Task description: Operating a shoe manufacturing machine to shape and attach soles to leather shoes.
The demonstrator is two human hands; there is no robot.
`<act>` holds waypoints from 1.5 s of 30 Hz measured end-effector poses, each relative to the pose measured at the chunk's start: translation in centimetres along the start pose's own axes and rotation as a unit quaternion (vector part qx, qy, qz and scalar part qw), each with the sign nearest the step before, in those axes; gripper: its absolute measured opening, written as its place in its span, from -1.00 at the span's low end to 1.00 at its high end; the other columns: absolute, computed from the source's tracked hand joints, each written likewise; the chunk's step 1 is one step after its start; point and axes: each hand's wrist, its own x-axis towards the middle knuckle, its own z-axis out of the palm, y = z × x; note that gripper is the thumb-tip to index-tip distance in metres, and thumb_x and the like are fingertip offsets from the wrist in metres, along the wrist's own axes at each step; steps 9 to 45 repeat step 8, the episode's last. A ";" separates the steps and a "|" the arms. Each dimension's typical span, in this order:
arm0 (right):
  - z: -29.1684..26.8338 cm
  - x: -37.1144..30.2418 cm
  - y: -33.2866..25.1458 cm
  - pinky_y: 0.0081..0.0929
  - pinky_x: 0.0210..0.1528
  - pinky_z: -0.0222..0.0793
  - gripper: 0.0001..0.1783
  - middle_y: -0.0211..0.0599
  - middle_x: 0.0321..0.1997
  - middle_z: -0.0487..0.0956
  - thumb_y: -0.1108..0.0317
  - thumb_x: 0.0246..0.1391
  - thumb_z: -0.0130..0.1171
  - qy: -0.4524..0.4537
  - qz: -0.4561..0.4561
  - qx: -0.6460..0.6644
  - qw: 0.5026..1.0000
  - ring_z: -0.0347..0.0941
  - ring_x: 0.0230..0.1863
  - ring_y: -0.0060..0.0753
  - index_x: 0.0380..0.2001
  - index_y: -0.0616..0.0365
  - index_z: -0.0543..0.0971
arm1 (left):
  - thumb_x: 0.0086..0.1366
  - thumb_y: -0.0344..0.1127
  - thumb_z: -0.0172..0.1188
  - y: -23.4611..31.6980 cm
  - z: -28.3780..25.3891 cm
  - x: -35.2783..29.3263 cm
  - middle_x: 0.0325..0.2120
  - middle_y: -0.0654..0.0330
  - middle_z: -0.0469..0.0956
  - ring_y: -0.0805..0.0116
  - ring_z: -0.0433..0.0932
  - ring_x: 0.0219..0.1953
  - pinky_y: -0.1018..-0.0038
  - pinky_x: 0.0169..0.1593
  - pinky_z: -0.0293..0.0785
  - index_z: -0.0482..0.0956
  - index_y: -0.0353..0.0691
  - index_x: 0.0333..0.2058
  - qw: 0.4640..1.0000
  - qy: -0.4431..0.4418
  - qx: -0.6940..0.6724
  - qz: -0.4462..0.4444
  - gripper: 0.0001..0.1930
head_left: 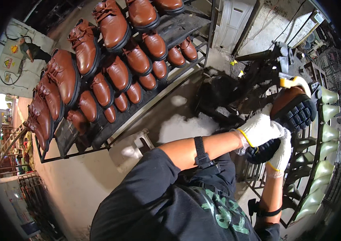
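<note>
A brown shoe with a thick black lugged sole is tilted so that the sole faces me, at the right. My left hand, in a white knit glove with a yellow cuff edge, is closed around its middle. Just below, my right hand, gloved alike, is closed against the same shoe, touching the left. Both gloves cover the sole's middle, and the fingertips are partly hidden. A curved yellow and white piece sits at the far end of the shoe; its kind is unclear.
A slanted black rack on the left bears rows of brown lace-up shoes. Pale green shoe lasts line a rack at the right. Dark machinery stands ahead. A white stool is on the floor; another person is far left.
</note>
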 end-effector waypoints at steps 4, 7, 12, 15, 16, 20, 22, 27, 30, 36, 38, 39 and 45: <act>2.5 -1.4 1.0 -0.39 0.13 0.47 -0.60 -0.31 -0.04 0.66 0.08 0.48 0.00 0.056 0.045 0.041 0.997 0.57 0.02 -0.44 0.02 0.18 0.59 | 0.33 -0.24 0.18 -3.2 0.2 -1.2 -0.59 0.06 0.57 0.08 0.62 -0.45 0.15 -0.14 0.56 0.56 -0.34 -0.22 0.909 -0.052 0.322 0.261 -0.76; -0.8 -5.8 6.0 -0.31 0.22 0.46 -0.56 -0.21 0.00 0.64 0.05 0.51 -0.07 0.176 -0.095 -0.268 0.943 0.58 0.04 -0.31 0.00 0.26 0.54 | 0.25 -0.28 0.26 1.3 -3.7 -7.0 -0.44 -0.08 0.67 -0.17 0.67 -0.31 0.02 -0.14 0.55 0.42 -0.35 0.15 0.996 -0.077 0.021 -0.032 -0.48; 0.6 -5.2 6.2 -0.31 0.22 0.46 -0.56 -0.21 0.00 0.64 0.05 0.51 -0.07 0.158 -0.096 -0.270 0.945 0.58 0.04 -0.31 0.00 0.26 0.54 | 0.21 -0.25 0.32 0.5 -4.4 -9.0 -0.27 -0.20 0.65 -0.24 0.66 -0.17 0.03 -0.06 0.55 0.16 -0.34 0.32 0.994 -0.103 0.033 -0.006 -0.23; 0.6 -5.2 6.2 -0.31 0.22 0.46 -0.56 -0.21 0.00 0.64 0.05 0.51 -0.07 0.158 -0.096 -0.270 0.945 0.58 0.04 -0.31 0.00 0.26 0.54 | 0.21 -0.25 0.32 0.5 -4.4 -9.0 -0.27 -0.20 0.65 -0.24 0.66 -0.17 0.03 -0.06 0.55 0.16 -0.34 0.32 0.994 -0.103 0.033 -0.006 -0.23; 0.6 -5.2 6.2 -0.31 0.22 0.46 -0.56 -0.21 0.00 0.64 0.05 0.51 -0.07 0.158 -0.096 -0.270 0.945 0.58 0.04 -0.31 0.00 0.26 0.54 | 0.21 -0.25 0.32 0.5 -4.4 -9.0 -0.27 -0.20 0.65 -0.24 0.66 -0.17 0.03 -0.06 0.55 0.16 -0.34 0.32 0.994 -0.103 0.033 -0.006 -0.23; 0.6 -5.2 6.2 -0.31 0.22 0.46 -0.56 -0.21 0.00 0.64 0.05 0.51 -0.07 0.158 -0.096 -0.270 0.945 0.58 0.04 -0.31 0.00 0.26 0.54 | 0.21 -0.25 0.32 0.5 -4.4 -9.0 -0.27 -0.20 0.65 -0.24 0.66 -0.17 0.03 -0.06 0.55 0.16 -0.34 0.32 0.994 -0.103 0.033 -0.006 -0.23; 0.6 -5.2 6.2 -0.31 0.22 0.46 -0.56 -0.21 0.00 0.64 0.05 0.51 -0.07 0.158 -0.096 -0.270 0.945 0.58 0.04 -0.31 0.00 0.26 0.54 | 0.21 -0.25 0.32 0.5 -4.4 -9.0 -0.27 -0.20 0.65 -0.24 0.66 -0.17 0.03 -0.06 0.55 0.16 -0.34 0.32 0.994 -0.103 0.033 -0.006 -0.23; 0.6 -5.2 6.2 -0.31 0.22 0.46 -0.56 -0.21 0.00 0.64 0.05 0.51 -0.07 0.158 -0.096 -0.270 0.945 0.58 0.04 -0.31 0.00 0.26 0.54 | 0.21 -0.25 0.32 0.5 -4.4 -9.0 -0.27 -0.20 0.65 -0.24 0.66 -0.17 0.03 -0.06 0.55 0.16 -0.34 0.32 0.994 -0.103 0.033 -0.006 -0.23; 0.6 -5.2 6.2 -0.31 0.22 0.46 -0.56 -0.21 0.00 0.64 0.05 0.51 -0.07 0.158 -0.096 -0.270 0.945 0.58 0.04 -0.31 0.00 0.26 0.54 | 0.21 -0.25 0.32 0.5 -4.4 -9.0 -0.27 -0.20 0.65 -0.24 0.66 -0.17 0.03 -0.06 0.55 0.16 -0.34 0.32 0.994 -0.103 0.033 -0.006 -0.23; 0.6 -5.2 6.2 -0.31 0.22 0.46 -0.56 -0.21 0.00 0.64 0.05 0.51 -0.07 0.158 -0.096 -0.270 0.945 0.58 0.04 -0.31 0.00 0.26 0.54 | 0.21 -0.25 0.32 0.5 -4.4 -9.0 -0.27 -0.20 0.65 -0.24 0.66 -0.17 0.03 -0.06 0.55 0.16 -0.34 0.32 0.994 -0.103 0.033 -0.006 -0.23; 0.6 -5.2 6.2 -0.31 0.22 0.46 -0.56 -0.21 0.00 0.64 0.05 0.51 -0.07 0.158 -0.096 -0.270 0.945 0.58 0.04 -0.31 0.00 0.26 0.54 | 0.21 -0.25 0.32 0.5 -4.4 -9.0 -0.27 -0.20 0.65 -0.24 0.66 -0.17 0.03 -0.06 0.55 0.16 -0.34 0.32 0.994 -0.103 0.033 -0.006 -0.23; 0.6 -5.2 6.2 -0.31 0.22 0.46 -0.56 -0.21 0.00 0.64 0.05 0.51 -0.07 0.158 -0.096 -0.270 0.945 0.58 0.04 -0.31 0.00 0.26 0.54 | 0.21 -0.25 0.32 0.5 -4.4 -9.0 -0.27 -0.20 0.65 -0.24 0.66 -0.17 0.03 -0.06 0.55 0.16 -0.34 0.32 0.994 -0.103 0.033 -0.006 -0.23; 0.6 -5.2 6.2 -0.31 0.22 0.46 -0.56 -0.21 0.00 0.64 0.05 0.51 -0.07 0.158 -0.096 -0.270 0.945 0.58 0.04 -0.31 0.00 0.26 0.54 | 0.21 -0.25 0.32 0.5 -4.4 -9.0 -0.27 -0.20 0.65 -0.24 0.66 -0.17 0.03 -0.06 0.55 0.16 -0.34 0.32 0.994 -0.103 0.033 -0.006 -0.23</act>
